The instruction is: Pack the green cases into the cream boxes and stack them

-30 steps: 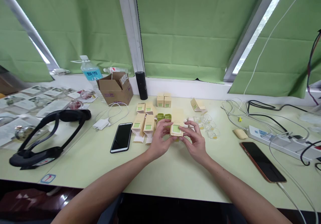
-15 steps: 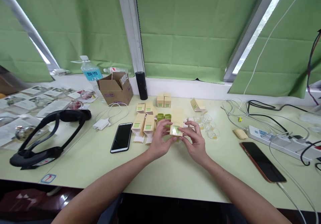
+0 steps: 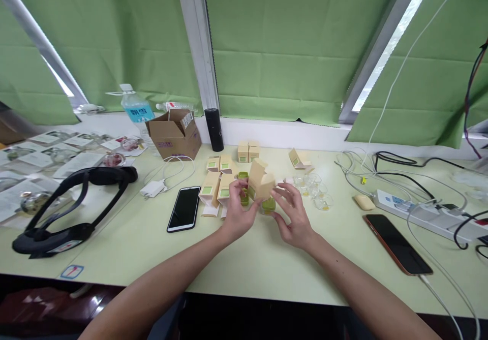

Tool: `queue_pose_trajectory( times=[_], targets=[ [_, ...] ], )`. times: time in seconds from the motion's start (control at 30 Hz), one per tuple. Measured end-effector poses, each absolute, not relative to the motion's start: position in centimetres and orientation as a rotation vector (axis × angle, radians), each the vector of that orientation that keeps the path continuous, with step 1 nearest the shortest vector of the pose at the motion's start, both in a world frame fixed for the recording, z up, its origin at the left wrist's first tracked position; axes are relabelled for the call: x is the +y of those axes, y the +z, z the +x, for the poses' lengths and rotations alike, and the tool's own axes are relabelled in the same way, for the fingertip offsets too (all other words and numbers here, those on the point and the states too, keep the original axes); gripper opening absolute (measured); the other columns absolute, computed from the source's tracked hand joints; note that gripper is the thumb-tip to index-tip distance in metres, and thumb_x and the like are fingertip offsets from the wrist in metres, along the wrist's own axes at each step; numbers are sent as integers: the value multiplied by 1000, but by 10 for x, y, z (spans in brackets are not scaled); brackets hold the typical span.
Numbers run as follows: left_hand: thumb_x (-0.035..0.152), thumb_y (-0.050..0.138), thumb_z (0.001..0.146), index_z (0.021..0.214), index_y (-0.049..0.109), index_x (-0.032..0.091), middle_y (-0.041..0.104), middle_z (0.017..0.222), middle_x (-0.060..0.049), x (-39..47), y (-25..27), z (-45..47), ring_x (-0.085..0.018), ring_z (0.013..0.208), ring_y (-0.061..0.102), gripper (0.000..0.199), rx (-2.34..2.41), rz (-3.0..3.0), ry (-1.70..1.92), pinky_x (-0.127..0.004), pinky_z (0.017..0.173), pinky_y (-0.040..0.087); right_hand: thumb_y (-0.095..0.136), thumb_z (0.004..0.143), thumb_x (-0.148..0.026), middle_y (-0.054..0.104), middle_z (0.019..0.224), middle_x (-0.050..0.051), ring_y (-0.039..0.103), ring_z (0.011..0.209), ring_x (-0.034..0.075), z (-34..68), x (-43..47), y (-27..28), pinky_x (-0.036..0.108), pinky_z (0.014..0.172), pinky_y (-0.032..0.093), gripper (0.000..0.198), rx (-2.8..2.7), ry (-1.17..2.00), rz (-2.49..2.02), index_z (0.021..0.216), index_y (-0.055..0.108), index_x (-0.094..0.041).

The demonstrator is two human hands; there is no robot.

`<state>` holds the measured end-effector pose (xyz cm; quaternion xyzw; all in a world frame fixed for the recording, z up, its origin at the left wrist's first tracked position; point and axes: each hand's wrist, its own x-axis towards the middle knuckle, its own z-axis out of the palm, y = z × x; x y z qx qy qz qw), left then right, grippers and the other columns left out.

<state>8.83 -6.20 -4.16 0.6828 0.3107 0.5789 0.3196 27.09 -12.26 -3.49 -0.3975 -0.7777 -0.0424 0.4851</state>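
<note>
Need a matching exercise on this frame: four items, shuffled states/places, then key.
1. Carton nearest the right hand
2. Black cylinder
3. Phone in the brown case
4. White-framed phone

A. Lying flat, just left of the small cartons
B. White cable at its near end
C. Gripped by the left hand
D. Standing just right of the brown cardboard box

Pairs: 1-C, 2-D, 3-B, 4-A
</note>
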Motion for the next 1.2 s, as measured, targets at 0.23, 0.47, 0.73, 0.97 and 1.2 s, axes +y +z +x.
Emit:
queue_pose_trajectory(
  times=[0.23,0.47,0.73,0.97,1.2],
  targets=[
    [43,62,97,134,29,28,55,133,-13,-54,-40,85,-24,119,58,53,760,1604,1571,-42,102,48,70,88,-29,68,127,17,53,124,41,272,-115,-47,61,100,46,72,-1956,-174,-1400,152,40,-22],
    [46,61,97,144,23,30,52,143,-15,-55,-50,86,-25,130,56,62,722,1568,1455,-47,110,46,61,90,-19,72,116,14,55,115,37,273,-111,-53,53,93,44,55,-1980,-156,-1458,143,47,-23],
    [36,61,97,148,29,29,60,138,-16,-53,-56,83,-28,129,60,61,599,1732,1077,-50,107,50,60,94,-32,62,124,11,60,104,28,293,-109,-26,50,95,47,44,-1383,-145,-1305,135,48,-25],
    [11,56,92,152,35,31,64,139,-15,-61,-56,79,-28,132,62,66,508,2045,857,-49,102,57,63,94,-37,60,122,9,58,99,22,291,-107,-25,42,91,51,44,-1205,46,-1195,134,45,-28],
    [10,62,84,145,31,27,44,148,-16,-65,-48,81,-31,141,47,71,561,2175,1093,-57,115,44,64,95,-38,59,125,10,62,96,21,284,-111,-26,41,89,56,42,-1196,117,-1083,131,44,-29]
  ],
)
